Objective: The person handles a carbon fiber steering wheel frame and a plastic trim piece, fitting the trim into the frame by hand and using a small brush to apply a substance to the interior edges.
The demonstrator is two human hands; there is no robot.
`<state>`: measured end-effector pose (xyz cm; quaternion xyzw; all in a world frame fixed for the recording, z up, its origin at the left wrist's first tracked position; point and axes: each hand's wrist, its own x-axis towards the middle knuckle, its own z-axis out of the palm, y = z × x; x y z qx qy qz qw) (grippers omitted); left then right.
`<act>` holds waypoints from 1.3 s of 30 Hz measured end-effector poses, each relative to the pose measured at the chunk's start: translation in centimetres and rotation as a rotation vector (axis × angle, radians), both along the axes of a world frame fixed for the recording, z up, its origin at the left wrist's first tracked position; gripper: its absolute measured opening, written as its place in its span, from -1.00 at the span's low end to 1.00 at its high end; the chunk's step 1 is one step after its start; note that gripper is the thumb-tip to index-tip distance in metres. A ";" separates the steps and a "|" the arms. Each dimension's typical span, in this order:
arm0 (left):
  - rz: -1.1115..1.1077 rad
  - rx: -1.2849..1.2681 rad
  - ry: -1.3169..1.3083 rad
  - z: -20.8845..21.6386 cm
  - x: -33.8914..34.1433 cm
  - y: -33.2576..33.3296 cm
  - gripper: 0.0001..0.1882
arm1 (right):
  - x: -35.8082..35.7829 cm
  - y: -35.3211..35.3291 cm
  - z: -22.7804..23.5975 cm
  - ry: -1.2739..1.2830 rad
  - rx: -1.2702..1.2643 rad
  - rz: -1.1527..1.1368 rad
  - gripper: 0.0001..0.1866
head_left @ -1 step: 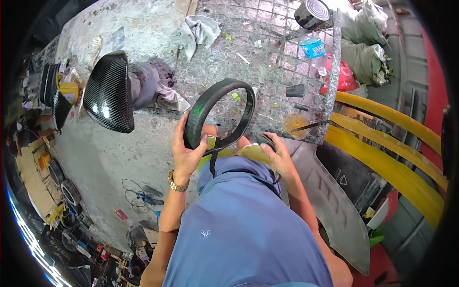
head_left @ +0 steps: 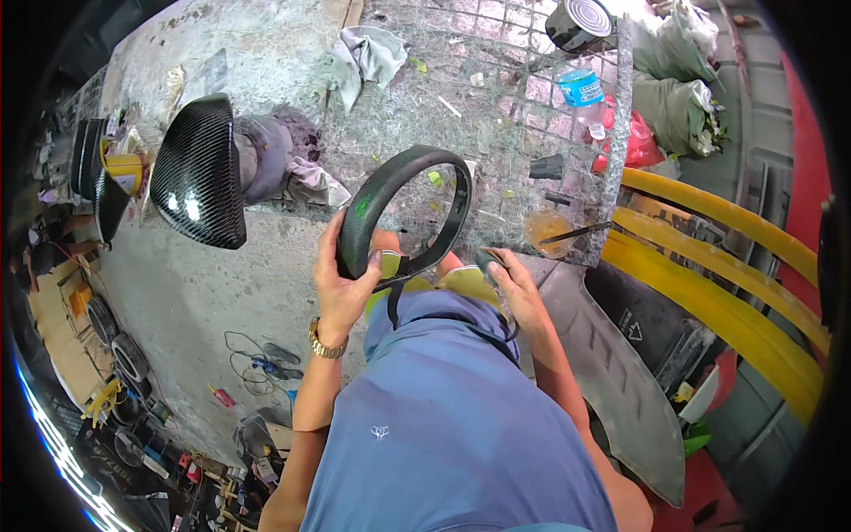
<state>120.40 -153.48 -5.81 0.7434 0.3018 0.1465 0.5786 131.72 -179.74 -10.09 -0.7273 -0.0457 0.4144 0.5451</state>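
A dark ring-shaped trim piece (head_left: 356,229) with a woven carbon-fibre look and a green sheen is upright in front of me. My left hand (head_left: 344,288) grips its lower left side, thumb inside and fingers round the outer face. My right hand (head_left: 514,279) is closed on a small dark, flat pad (head_left: 487,258), held to the right of the ring and apart from it. The fingers hide part of the pad.
On the worktable (head_left: 425,66) lie a grey rag (head_left: 365,58), a clear bottle with a blue label (head_left: 582,96), a dark tin (head_left: 578,27) and an amber cup with a brush (head_left: 545,232). A glossy carbon-weave mirror cover (head_left: 199,173) stands left. Yellow curved strips (head_left: 709,293) are at right.
My left hand and the ring have shifted very slightly left. My right hand with the pad has turned a little.
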 end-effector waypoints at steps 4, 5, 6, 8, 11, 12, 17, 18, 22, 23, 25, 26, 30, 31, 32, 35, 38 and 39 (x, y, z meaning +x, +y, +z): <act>0.064 0.096 0.006 1.6 -0.6 0.6 -0.27 | 0.1 0.4 2.2 0.222 0.077 -0.067 -0.84; 0.066 0.043 0.008 2.2 -0.6 0.8 -0.27 | 0.2 1.3 3.6 0.324 0.137 -0.176 -0.91; 0.066 0.045 -0.002 2.4 -0.7 0.7 -0.27 | 0.4 1.3 3.9 0.314 0.141 -0.174 -0.91; 0.059 0.093 -0.002 3.1 -0.7 0.9 -0.28 | 0.8 1.3 4.6 0.325 0.117 -0.098 -0.92; 0.048 0.111 0.005 3.4 0.0 0.4 -0.27 | 0.7 1.0 2.8 -0.025 0.073 0.027 -0.81; 0.038 0.096 0.017 3.5 0.1 0.3 -0.27 | 0.8 1.2 2.5 -0.303 0.086 0.115 -0.76; -0.008 0.113 -0.002 5.2 -0.3 -0.2 -0.26 | 1.4 1.3 4.1 -0.253 0.067 0.258 -0.73; 0.001 0.113 -0.001 6.1 -0.2 -0.4 -0.26 | 1.5 1.4 4.7 -0.309 0.040 0.313 -0.74; -0.225 0.602 -0.106 8.5 -0.1 -0.9 -0.24 | 2.6 1.4 6.2 -0.391 -0.012 0.489 -0.74; -0.322 0.633 -0.091 9.5 -0.3 -1.1 -0.30 | 2.8 1.7 6.8 -0.395 -0.007 0.497 -0.74; -0.473 0.785 -0.131 10.9 -0.5 -1.6 -0.42 | 3.1 2.0 7.9 -0.548 -0.049 0.529 -0.73; -0.528 0.907 -0.186 11.5 -0.2 -2.0 -0.47 | 3.2 2.0 8.0 -0.555 -0.044 0.536 -0.73; -0.616 1.007 -0.296 13.6 0.2 -2.8 -0.48 | 4.3 2.8 10.1 -0.748 -0.032 0.671 -0.90; -0.612 1.010 -0.296 14.0 0.3 -2.9 -0.48 | 4.5 3.2 10.7 -0.829 -0.007 0.734 -0.84; -0.621 1.033 -0.306 14.4 0.4 -3.0 -0.48 | 4.8 3.5 11.1 -0.910 0.018 0.796 -0.77; -0.632 1.056 -0.316 14.9 0.4 -3.1 -0.48 | 4.5 4.7 12.2 -0.918 -0.097 0.744 -0.49; -0.633 1.047 -0.330 15.0 0.7 -2.9 -0.48 | 4.1 4.9 11.1 -0.794 -0.291 0.654 -0.29; -0.630 1.040 -0.345 15.0 0.8 -2.9 -0.48 | 4.1 4.9 10.7 -0.790 -0.293 0.655 -0.29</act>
